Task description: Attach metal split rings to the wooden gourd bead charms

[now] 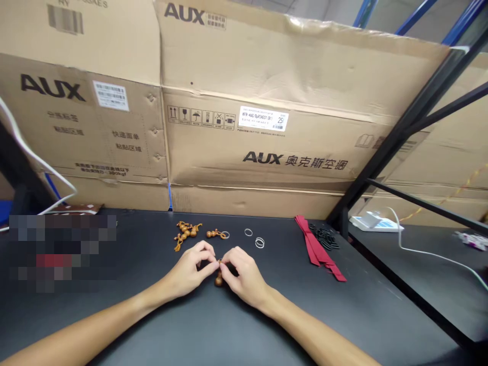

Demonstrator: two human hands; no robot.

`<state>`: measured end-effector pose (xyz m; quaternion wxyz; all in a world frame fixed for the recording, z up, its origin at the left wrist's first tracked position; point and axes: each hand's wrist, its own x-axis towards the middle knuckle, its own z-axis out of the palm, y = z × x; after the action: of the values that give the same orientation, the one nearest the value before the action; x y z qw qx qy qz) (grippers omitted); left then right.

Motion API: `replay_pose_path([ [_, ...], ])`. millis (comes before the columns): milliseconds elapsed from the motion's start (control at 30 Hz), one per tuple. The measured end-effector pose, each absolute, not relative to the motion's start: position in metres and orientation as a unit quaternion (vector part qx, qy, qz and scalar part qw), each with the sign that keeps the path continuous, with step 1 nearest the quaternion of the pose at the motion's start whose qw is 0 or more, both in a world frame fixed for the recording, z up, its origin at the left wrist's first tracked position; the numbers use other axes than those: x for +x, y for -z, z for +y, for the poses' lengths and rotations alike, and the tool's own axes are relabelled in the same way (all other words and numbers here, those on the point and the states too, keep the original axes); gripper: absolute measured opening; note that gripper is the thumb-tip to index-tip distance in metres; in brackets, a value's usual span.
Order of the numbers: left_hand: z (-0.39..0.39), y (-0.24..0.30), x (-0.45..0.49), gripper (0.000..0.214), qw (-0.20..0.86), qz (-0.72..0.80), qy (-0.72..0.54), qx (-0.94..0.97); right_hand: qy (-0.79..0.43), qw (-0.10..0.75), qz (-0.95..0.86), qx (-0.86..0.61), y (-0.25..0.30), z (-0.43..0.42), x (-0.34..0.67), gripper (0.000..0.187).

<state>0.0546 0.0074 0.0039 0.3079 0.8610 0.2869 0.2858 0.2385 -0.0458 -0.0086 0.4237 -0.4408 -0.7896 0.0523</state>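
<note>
A small brown wooden gourd pendant (218,280) hangs or rests between my hands, low over the black tabletop. My left hand (192,268) pinches at the top of it, thumb and forefinger together. From the other side, my right hand (244,273) is closed at the same spot, its fingertips meeting those of the left. The cord there is mostly hidden by the fingers. Just beyond lies another gourd pendant (211,234) with an orange cord, beside a metal ring (225,235). A pile of gourd pendants (186,232) sits to its left.
Loose metal rings (260,243) lie right of centre on the black table (183,330). Farther right are red ribbon strips (318,249) and a heap of black cords (324,237). Large cardboard boxes (244,173) stand along the back. A black metal frame (381,142) rises at the right.
</note>
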Motion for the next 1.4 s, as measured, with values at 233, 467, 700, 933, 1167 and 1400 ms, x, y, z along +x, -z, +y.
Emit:
replay_pose_path([
  [233, 0.007, -0.003, 0.053, 0.025, 0.302, 0.269, -0.278, 0.872, -0.060, 0.413, -0.784, -0.460, 0.010, -0.045, 0.240, 0.013],
  [467, 0.007, -0.001, 0.053, 0.024, 0.302, 0.263, -0.284, 0.871, -0.077, 0.410, -0.734, -0.536, 0.012, -0.040, 0.245, 0.016],
  [700, 0.007, -0.001, 0.054, 0.011, 0.282, 0.268, -0.279, 0.878, -0.102, 0.408, -0.766, -0.485, 0.008, -0.043, 0.243, 0.015],
  [933, 0.003, 0.001, 0.055, 0.007, 0.224, 0.253, -0.250, 0.907, -0.091, 0.391, -0.765, -0.504, 0.009, -0.043, 0.244, 0.013],
  [1167, 0.003, 0.004, 0.053, 0.006, 0.194, 0.260, -0.258, 0.910, -0.055, 0.377, -0.771, -0.510, 0.006, -0.048, 0.249, 0.009],
  [1400, 0.007, 0.008, 0.054, 0.007, 0.185, 0.287, -0.272, 0.900, -0.041, 0.311, -0.821, -0.476, 0.005, -0.050, 0.250, 0.008],
])
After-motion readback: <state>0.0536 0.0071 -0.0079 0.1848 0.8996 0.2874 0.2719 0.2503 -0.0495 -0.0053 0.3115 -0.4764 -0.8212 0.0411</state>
